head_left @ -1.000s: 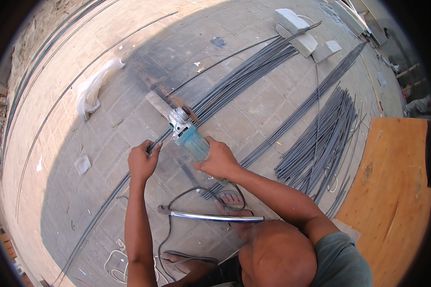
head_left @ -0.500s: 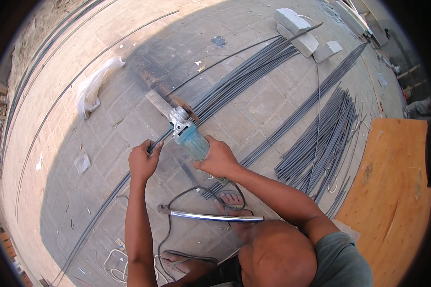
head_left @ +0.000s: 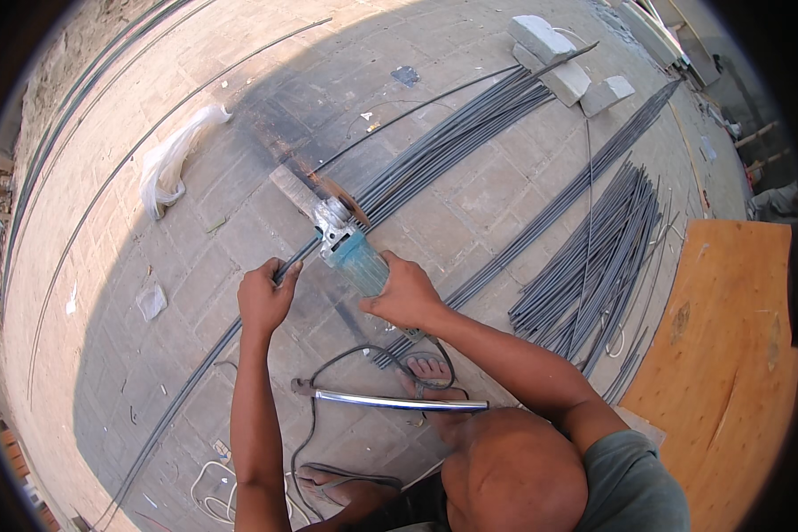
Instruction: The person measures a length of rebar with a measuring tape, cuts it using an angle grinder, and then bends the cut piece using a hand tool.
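Note:
My right hand (head_left: 406, 291) is wrapped round the teal body of an angle grinder (head_left: 356, 261). The grinder's brown, blurred disc (head_left: 341, 199) meets the steel rods, and faint orange sparks fly off beyond it. My left hand (head_left: 270, 293) grips a few thin steel rods (head_left: 213, 356) just left of the grinder head, thumb pressed on top. These rods run from the lower left up to the disc. Beyond it lies a bundle of dark rods (head_left: 461, 137). A pale block (head_left: 294, 191) sits by the grinder head; part of it is hidden.
A grey concrete block (head_left: 541, 37) rests across the bundle's far end. Two more rod bundles, one piled loosely (head_left: 594, 266), lie to the right beside a plywood sheet (head_left: 718, 355). A shiny-handled tool (head_left: 399, 402) and the black cord (head_left: 306, 434) are near my feet. White plastic (head_left: 173, 164) lies left.
Sparks beyond the disc have grown brighter and spread farther. Both hands and the grinder have hardly moved.

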Motion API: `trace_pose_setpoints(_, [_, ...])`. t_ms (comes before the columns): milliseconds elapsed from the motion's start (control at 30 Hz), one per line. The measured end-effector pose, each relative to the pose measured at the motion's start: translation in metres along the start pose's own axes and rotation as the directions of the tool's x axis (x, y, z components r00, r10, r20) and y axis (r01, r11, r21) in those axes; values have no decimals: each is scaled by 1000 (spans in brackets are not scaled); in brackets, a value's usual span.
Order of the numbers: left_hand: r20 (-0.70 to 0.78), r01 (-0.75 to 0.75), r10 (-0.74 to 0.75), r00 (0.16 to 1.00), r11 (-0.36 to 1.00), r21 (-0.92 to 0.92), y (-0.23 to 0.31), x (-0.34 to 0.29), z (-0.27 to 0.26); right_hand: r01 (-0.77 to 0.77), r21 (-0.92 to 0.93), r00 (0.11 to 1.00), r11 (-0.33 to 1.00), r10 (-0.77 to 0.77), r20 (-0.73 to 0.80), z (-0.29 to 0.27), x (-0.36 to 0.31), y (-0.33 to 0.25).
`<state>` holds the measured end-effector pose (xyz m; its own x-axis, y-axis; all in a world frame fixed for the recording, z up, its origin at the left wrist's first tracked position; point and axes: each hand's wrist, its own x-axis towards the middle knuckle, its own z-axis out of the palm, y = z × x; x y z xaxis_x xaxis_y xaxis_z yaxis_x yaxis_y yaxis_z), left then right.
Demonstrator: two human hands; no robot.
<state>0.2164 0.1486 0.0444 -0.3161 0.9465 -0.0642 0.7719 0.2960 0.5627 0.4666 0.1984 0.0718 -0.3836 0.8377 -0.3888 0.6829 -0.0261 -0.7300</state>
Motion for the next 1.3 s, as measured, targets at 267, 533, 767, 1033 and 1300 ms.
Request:
trace_pose_setpoints(267, [-6, -16, 16, 1000, 1000, 7, -4, 1, 2, -5, -17, 1000, 1000, 5, 8, -2, -1, -3])
trace_pose_setpoints(533, [-8, -19, 18, 1000, 1000, -12, -2, -1, 3, -6, -21, 1000, 1000, 6, 11, 0, 0, 2])
trace_pose_setpoints(767, [0, -6, 6, 1000, 1000, -12, -1, -1, 2, -1, -20, 1000, 1000, 1, 1, 1, 1, 4])
trace_pose_setpoints(1033, [20, 8, -8, 1000, 1000, 1, -4, 0, 3, 10, -17, 1000, 1000, -10, -7, 2, 1, 6])
trace_pose_setpoints(1300, [21, 6, -5, 1000, 1000, -15, -1, -1, 4, 12, -18, 1000, 1000, -12, -20, 1, 1, 7])
